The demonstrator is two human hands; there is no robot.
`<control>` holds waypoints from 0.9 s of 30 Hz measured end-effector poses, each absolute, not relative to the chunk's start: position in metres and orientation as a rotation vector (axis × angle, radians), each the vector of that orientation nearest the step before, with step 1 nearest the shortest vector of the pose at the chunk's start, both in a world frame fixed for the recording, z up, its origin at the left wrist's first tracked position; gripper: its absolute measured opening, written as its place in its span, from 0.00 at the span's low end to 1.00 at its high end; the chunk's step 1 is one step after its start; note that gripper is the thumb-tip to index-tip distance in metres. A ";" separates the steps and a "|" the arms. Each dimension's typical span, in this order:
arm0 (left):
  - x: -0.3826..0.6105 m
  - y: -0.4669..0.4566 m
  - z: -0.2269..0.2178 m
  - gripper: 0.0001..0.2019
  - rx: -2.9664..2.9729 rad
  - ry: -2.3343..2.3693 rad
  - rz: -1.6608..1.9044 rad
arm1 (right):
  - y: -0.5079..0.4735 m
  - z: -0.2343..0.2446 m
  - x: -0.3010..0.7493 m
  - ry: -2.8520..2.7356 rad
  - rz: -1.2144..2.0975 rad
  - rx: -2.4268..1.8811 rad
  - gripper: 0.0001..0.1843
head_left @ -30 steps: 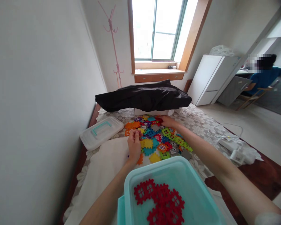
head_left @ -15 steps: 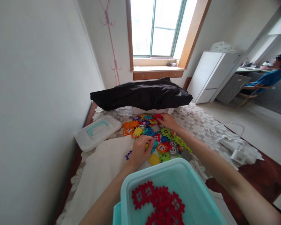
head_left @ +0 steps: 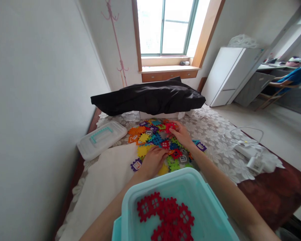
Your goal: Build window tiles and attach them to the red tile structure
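A heap of colourful interlocking plastic tiles (head_left: 150,139) lies on a lace-patterned cloth. My right hand (head_left: 182,134) rests at the heap's far side, its fingers pinched on a red tile (head_left: 171,127). My left hand (head_left: 153,161) lies palm down on the near edge of the heap, fingers curled over the tiles; what is under it is hidden. Close to me stands a teal plastic bin (head_left: 203,201) holding several red tiles (head_left: 167,217).
A clear lid with a teal handle (head_left: 100,139) lies left of the heap. A black bag (head_left: 150,97) sits behind it. A white cable and adapter (head_left: 251,154) lie on the right. A wall runs along the left; a person sits far right.
My left hand dropped from a raised pinch to rest on the near tiles. My right hand drew back toward me holding a red tile. The view shifted down and left.
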State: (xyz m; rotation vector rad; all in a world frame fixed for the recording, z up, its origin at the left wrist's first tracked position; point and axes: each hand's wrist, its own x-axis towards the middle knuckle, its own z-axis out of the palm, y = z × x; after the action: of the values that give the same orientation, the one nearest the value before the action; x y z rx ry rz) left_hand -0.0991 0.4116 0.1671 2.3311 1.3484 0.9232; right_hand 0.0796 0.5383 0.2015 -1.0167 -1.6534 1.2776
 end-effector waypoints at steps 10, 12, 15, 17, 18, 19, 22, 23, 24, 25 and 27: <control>-0.113 0.421 0.164 0.15 1.692 1.588 1.297 | 0.550 0.184 0.092 -1.731 1.285 -1.059 0.13; -0.113 0.420 0.167 0.17 1.682 1.583 1.310 | 0.551 0.185 0.091 -1.752 1.257 -1.082 0.13; -0.111 0.418 0.170 0.18 1.692 1.576 1.312 | 0.549 0.188 0.090 -1.791 1.247 -1.047 0.14; -0.110 0.418 0.170 0.18 1.684 1.582 1.311 | 0.548 0.189 0.089 -1.817 1.268 -1.001 0.13; -0.110 0.418 0.169 0.18 1.681 1.582 1.311 | 0.548 0.190 0.089 -1.839 1.277 -0.977 0.13; -0.110 0.418 0.168 0.18 1.677 1.577 1.312 | 0.547 0.190 0.089 -1.875 1.270 -0.950 0.12; -0.111 0.418 0.164 0.19 1.627 1.529 1.334 | 0.541 0.195 0.089 -2.020 1.167 -0.846 0.12; -0.112 0.418 0.163 0.20 1.597 1.511 1.351 | 0.539 0.199 0.089 -2.056 1.148 -0.811 0.12; -0.112 0.419 0.162 0.20 1.563 1.499 1.374 | 0.535 0.203 0.090 -2.077 1.156 -0.782 0.12; -0.112 0.419 0.162 0.21 1.528 1.489 1.399 | 0.532 0.207 0.090 -2.085 1.189 -0.757 0.11; -0.112 0.419 0.162 0.21 1.466 1.473 1.444 | 0.524 0.215 0.089 -2.085 1.286 -0.702 0.11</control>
State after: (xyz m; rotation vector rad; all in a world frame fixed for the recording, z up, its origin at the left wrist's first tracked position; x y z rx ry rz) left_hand -0.1115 0.4193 0.1621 1.4665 1.4730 1.4436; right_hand 0.0891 0.5242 0.2152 -0.7019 -2.0853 1.2863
